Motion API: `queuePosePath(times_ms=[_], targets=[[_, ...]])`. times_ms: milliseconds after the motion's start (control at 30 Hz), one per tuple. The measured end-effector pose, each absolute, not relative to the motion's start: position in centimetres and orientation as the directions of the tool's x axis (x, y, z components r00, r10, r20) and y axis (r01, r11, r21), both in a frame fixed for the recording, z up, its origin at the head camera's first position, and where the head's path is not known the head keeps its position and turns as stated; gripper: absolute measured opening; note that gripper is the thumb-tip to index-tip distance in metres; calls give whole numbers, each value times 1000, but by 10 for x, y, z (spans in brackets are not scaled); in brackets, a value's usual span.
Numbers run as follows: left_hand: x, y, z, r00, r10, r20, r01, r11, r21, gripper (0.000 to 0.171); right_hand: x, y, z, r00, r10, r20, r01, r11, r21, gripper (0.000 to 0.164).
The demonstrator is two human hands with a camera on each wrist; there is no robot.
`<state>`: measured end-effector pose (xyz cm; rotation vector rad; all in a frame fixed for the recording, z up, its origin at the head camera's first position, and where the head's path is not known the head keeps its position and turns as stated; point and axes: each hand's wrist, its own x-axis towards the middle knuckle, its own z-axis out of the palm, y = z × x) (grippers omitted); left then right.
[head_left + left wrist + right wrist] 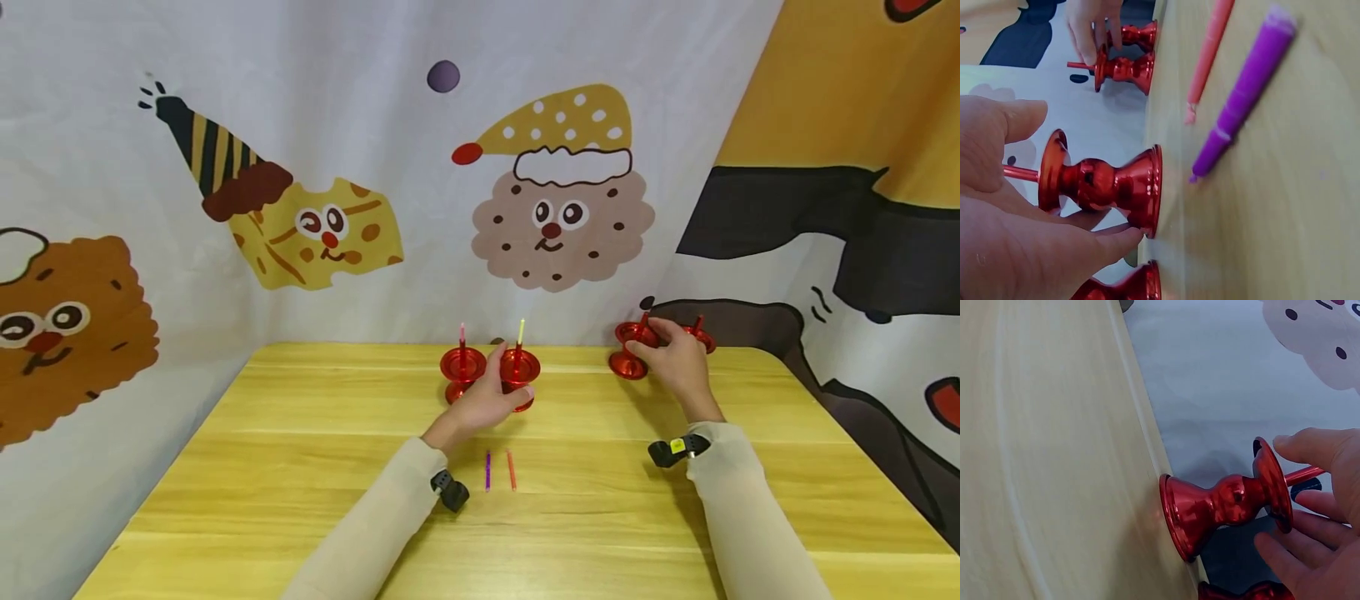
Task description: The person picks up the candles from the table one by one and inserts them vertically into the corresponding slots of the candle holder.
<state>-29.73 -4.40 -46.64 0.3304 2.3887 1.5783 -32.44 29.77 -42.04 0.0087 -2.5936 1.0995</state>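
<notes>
We see a cartoon-print curtain (360, 321) behind a wooden table (300, 467); call its far edge twelve o'clock. At twelve, a person's left hand (482, 404) spreads round the right holder (530, 367), red, with the left holder (450, 368) at its nine. Toward one, the right hand (681, 364), fingers apart, is at the near holder (628, 364); we cannot tell if it touches. The far holder (702, 340) stands beyond. The pink candle (462, 333) tops the left holder, the yellow candle (522, 333) the right. Mid-table lie a purple candle (488, 472) and, at its three, an orange candle (512, 471).
</notes>
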Motion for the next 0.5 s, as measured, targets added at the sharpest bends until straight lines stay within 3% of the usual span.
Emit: queuePosePath(times_ms=[100, 333, 500], targets=[[-295, -42, -465, -939, 337, -64, 74, 382, 921, 108, -324, 296, -421, -950, 113, 292, -130, 706, -696, 70], [-256, -43, -419, -930, 364, -50, 108, 401, 910, 103, -322, 295, -421, -963, 71, 260, -140, 693, -708, 71], [-255, -46, -417, -924, 380, -50, 118, 405, 907, 104, -321, 294, -420, -978, -2, 210, -159, 661, -734, 76]])
